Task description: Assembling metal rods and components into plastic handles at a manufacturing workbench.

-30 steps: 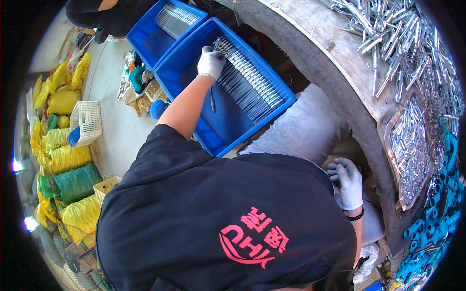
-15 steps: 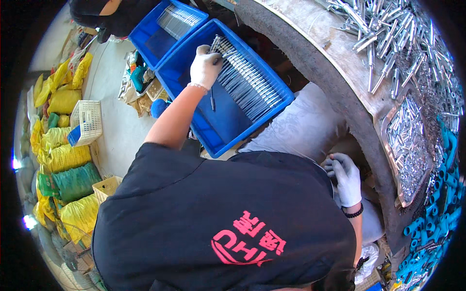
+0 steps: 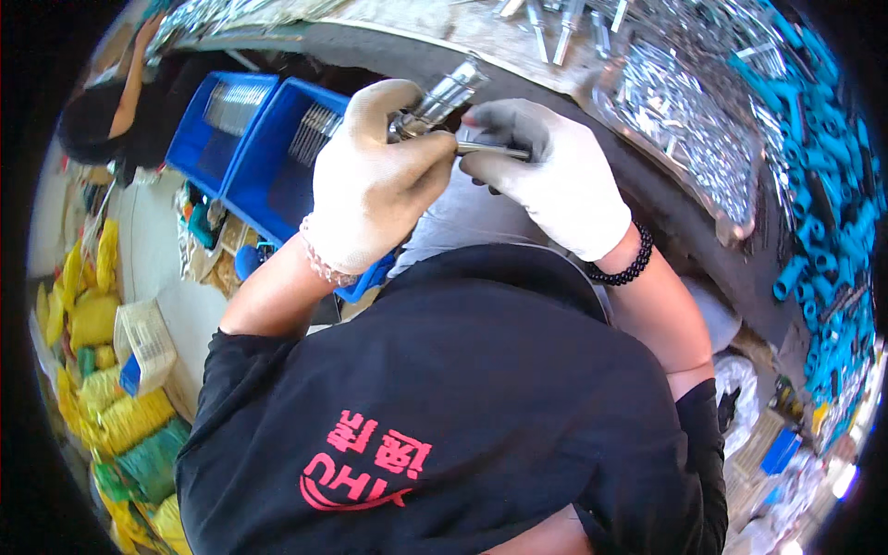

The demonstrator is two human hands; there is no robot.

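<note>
Shiny metal cylindrical parts (image 3: 450, 95) stick up out of my left hand (image 3: 365, 180), which wears a white glove and is closed round them. A thin metal rod (image 3: 490, 149) bridges the gap between the two hands. My right hand (image 3: 566, 180), also gloved, pinches the rod near its right end; its fingers are partly blurred. Whether the rod joins the parts in the left hand cannot be made out. Behind my left hand, a blue bin (image 3: 280, 190) holds a row of metal rods, partly covered by the hand.
A second blue bin (image 3: 196, 153) with rods stands beside the first. Loose metal parts (image 3: 680, 125) lie on the bench (image 3: 388, 42) ahead, with teal plastic pieces (image 3: 819, 208) at right. A person (image 3: 102, 116) works at far left, near yellow sacks (image 3: 134, 421).
My left hand has left the blue bin and come up in front of me with metal parts. My right hand has risen from my lap to meet it. The view has turned rightward.
</note>
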